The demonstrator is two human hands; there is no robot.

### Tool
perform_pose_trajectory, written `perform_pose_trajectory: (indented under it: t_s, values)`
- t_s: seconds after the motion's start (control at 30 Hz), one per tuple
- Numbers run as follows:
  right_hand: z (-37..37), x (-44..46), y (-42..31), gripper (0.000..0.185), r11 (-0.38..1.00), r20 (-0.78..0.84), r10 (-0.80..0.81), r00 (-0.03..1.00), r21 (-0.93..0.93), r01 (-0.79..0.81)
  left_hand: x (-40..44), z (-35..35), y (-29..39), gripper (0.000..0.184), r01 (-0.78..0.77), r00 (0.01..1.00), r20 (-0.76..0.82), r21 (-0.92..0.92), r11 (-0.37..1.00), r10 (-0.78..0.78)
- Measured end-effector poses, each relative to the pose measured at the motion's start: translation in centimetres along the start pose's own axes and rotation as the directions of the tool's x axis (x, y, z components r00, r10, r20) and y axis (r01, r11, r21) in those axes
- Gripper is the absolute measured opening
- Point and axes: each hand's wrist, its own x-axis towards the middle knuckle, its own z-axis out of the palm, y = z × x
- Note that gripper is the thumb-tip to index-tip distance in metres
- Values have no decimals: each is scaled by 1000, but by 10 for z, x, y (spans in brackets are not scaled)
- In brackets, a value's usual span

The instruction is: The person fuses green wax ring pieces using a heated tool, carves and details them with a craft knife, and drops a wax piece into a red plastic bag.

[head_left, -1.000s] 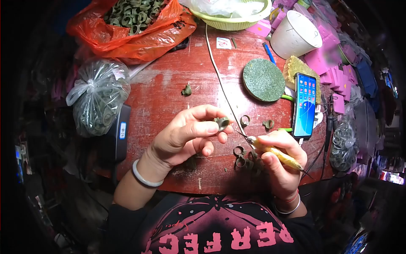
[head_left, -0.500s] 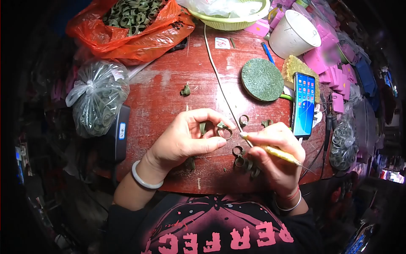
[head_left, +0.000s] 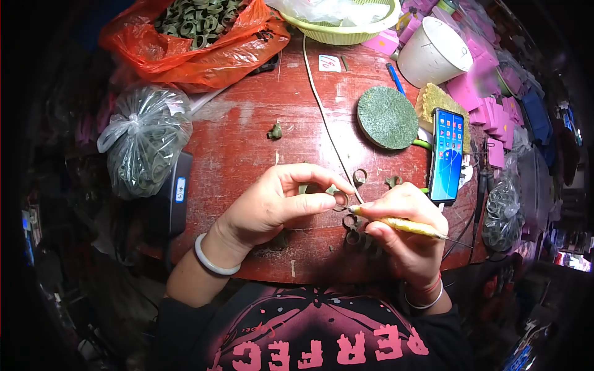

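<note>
Now, right at the fingertips, the left hand (head_left: pixel 263 201) had its thumb and forefinger pinched on a small green ring (head_left: pixel 333 190), the rest of the fingers loosely curled. Another greenish bit (head_left: pixel 303 188) showed inside that curl; whether it was gripped, you couldn't tell.

Across came the right hand (head_left: pixel 416 247), closed in a pen-like grip around a slim yellow-handled tool (head_left: pixel 408 226), its front end right up at the ring. Contact? Too fine to call. By the look of it, this was close tool work on a single ring, tip lined up with the band. What the next move called for was a firm pinch, small, careful strokes from the right, and left fingertips clear of that point.

Just beyond, loose rings (head_left: pixel 360 177) lay on the red table (head_left: pixel 229 154), with a little cluster (head_left: pixel 352 234) near the tool hand. A white cable (head_left: pixel 322 108) ran down towards the fingers. Farther out sat a round green pad (head_left: pixel 388 117), a lit phone (head_left: pixel 447 154), and, up top, an orange bag (head_left: pixel 204 65) heaped with more rings.
</note>
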Motion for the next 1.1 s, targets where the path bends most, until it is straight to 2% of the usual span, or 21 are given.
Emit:
perform_pose_trajectory:
  t_s: [0.03,0.1,0.27,0.47,0.53,0.6,0.63,0.67,0.77,0.83,0.9,1.0,1.1]
  values:
    - [0,0,0,26,1000,-10,11,1000,7,-11,0,0,0,29,0,1000,0,1,1000,0]
    - [0,-2,0,26,999,-16,32,999,29,-32,-1,-1,-2,28,62,998,25,-121,991,-59]
    - [2,-3,-2,26,997,-28,40,999,69,-38,1,0,-1,26,97,994,65,-152,984,-88]
    - [0,-2,-1,25,998,-42,54,998,42,-52,3,-5,-7,30,88,994,88,-273,958,-66]
    - [1,-2,-1,25,996,-132,55,990,-56,-63,3,-6,-7,31,95,992,113,-310,946,-63]
    - [2,-6,1,26,998,-123,46,991,-44,-52,2,-7,-7,31,92,993,97,-347,933,-62]
    - [2,-7,2,26,999,-117,36,993,-33,-41,2,-7,-6,31,91,994,94,-348,933,-61]
    - [3,-6,2,27,998,-107,38,994,57,-33,2,-6,-5,31,93,994,91,-328,940,-66]
    - [4,-6,2,27,998,-143,40,989,-48,-48,2,-6,-6,31,92,993,100,-312,946,-63]
    - [4,-6,2,27,998,-150,54,987,-31,-60,2,-6,-6,31,85,993,109,-315,945,-53]
    - [4,-7,2,27,994,-115,62,991,93,-52,2,-6,-6,31,75,995,87,-303,950,-51]
    - [3,-4,0,27,995,-66,91,994,55,-88,2,-6,-6,30,93,993,98,-301,949,-66]
    - [5,-4,4,27,997,-114,79,990,22,-77,2,-5,-5,31,107,992,98,-338,935,-78]
